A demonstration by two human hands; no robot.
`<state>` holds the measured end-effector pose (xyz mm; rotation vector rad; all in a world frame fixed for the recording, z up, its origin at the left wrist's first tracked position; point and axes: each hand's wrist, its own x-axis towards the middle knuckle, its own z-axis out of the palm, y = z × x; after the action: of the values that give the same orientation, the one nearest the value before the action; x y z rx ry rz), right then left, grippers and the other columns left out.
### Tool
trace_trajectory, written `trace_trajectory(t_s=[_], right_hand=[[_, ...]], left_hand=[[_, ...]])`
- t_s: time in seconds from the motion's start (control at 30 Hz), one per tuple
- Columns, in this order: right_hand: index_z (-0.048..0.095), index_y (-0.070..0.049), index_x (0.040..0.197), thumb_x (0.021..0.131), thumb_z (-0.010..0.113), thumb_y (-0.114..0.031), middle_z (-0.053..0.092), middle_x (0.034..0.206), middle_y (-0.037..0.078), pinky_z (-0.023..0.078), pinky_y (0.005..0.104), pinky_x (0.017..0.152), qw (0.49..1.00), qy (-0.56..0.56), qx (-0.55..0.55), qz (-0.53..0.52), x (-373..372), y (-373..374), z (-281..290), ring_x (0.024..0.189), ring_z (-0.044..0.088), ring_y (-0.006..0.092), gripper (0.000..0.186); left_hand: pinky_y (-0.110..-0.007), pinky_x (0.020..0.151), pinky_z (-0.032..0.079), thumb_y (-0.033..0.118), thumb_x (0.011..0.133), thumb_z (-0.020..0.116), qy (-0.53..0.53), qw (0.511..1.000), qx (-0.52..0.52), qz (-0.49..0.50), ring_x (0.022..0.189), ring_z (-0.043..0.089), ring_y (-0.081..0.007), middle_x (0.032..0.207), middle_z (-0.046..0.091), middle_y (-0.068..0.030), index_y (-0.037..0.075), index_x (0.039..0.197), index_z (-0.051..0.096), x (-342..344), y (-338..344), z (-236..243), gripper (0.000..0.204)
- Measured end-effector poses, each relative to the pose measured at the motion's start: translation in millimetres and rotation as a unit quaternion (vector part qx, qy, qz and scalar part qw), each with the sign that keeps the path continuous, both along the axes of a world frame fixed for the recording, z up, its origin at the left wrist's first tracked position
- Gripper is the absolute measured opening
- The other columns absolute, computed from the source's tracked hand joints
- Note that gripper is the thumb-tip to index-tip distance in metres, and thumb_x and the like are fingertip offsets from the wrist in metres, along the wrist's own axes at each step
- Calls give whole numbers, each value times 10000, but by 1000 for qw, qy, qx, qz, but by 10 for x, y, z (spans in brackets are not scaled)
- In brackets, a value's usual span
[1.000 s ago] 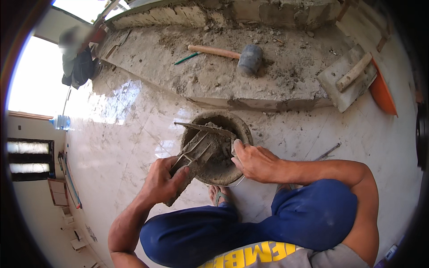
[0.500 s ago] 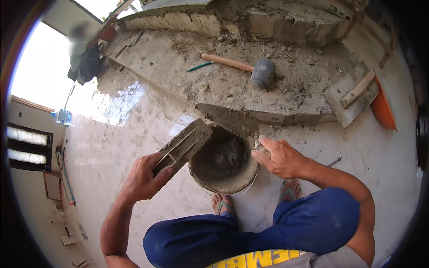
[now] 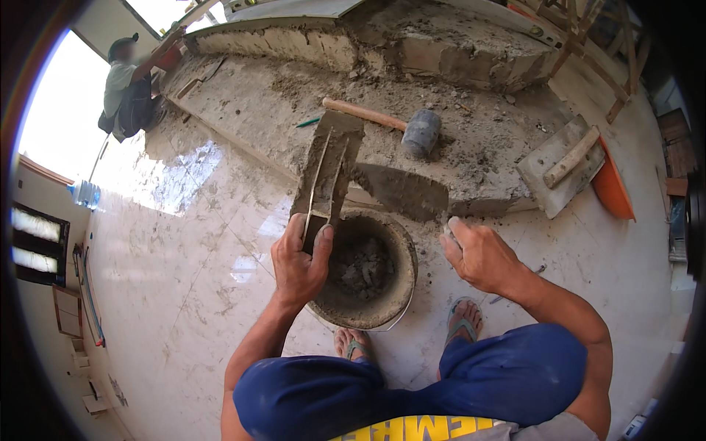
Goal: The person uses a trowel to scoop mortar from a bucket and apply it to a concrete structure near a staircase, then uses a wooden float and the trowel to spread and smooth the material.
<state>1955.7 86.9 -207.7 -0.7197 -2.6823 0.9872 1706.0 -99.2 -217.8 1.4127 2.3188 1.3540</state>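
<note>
My left hand (image 3: 301, 261) grips the handle end of a long, mortar-smeared plastering float (image 3: 346, 158), raised over the left rim of a bucket. My right hand (image 3: 482, 257) is closed round the handle of a trowel (image 3: 404, 192). The trowel's broad, cement-coated blade reaches left toward the float, above the bucket's far side; whether the two touch, I cannot tell. Grey mortar (image 3: 365, 270) lies inside the round bucket (image 3: 403, 294), which stands on the floor between my hands, just ahead of my feet.
On the rough concrete step lie a rubber mallet (image 3: 421, 134) and a green pencil-like stick (image 3: 307, 123). A wooden-handled flat float (image 3: 562, 165) rests over an orange dustpan-like piece (image 3: 612, 187) at right. Another person (image 3: 129, 88) crouches at far left.
My left hand has moved right and forward, turning the float more upright. The trowel has shifted slightly right, its blade showing more broadly. The head view has shifted a little.
</note>
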Motion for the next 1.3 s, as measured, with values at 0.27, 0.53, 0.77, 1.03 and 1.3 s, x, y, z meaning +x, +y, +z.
trace_trajectory(t_s=[0.27, 0.53, 0.77, 1.03, 1.3], right_hand=[[550, 32, 959, 1036, 567, -255, 647, 702, 258, 570, 511, 617, 995, -19, 93, 11, -11, 18, 80, 680, 684, 455, 298], [567, 51, 984, 1039, 564, -289, 664, 758, 265, 596, 486, 586, 989, -70, 118, 53, -64, -163, 62, 677, 711, 438, 344], [569, 28, 972, 1036, 569, -296, 668, 774, 272, 602, 489, 605, 987, -110, 71, 96, 13, -336, -48, 699, 714, 445, 331], [622, -6, 984, 987, 626, -371, 694, 848, 216, 576, 522, 710, 974, -154, 40, 159, 267, -119, -117, 790, 703, 434, 365], [623, 4, 984, 975, 650, -358, 684, 867, 227, 562, 511, 698, 997, 11, 63, 52, 109, 226, -96, 795, 677, 448, 363]], left_hand=[[-293, 507, 407, 297, 1057, 580, -36, 998, 55, 18, 534, 518, -97, 600, 548, -6, 47, 849, 560, -18, 189, -78, 326], [-254, 427, 332, 348, 1125, 453, -169, 978, 119, 42, 449, 420, -50, 537, 494, 18, 88, 747, 501, -93, 310, -85, 461], [-254, 427, 324, 344, 1113, 492, -176, 968, 154, 95, 461, 425, -42, 533, 467, 28, 88, 725, 489, -91, 378, 7, 464], [-370, 573, 434, 200, 897, 772, 65, 996, -15, 64, 583, 527, -168, 653, 568, -65, 16, 829, 669, -458, 74, 214, 221], [-405, 1000, 424, 82, 769, 728, 381, 872, -253, -176, 994, 557, -237, 935, 611, -39, 71, 1011, 690, -685, -214, 739, 245]])
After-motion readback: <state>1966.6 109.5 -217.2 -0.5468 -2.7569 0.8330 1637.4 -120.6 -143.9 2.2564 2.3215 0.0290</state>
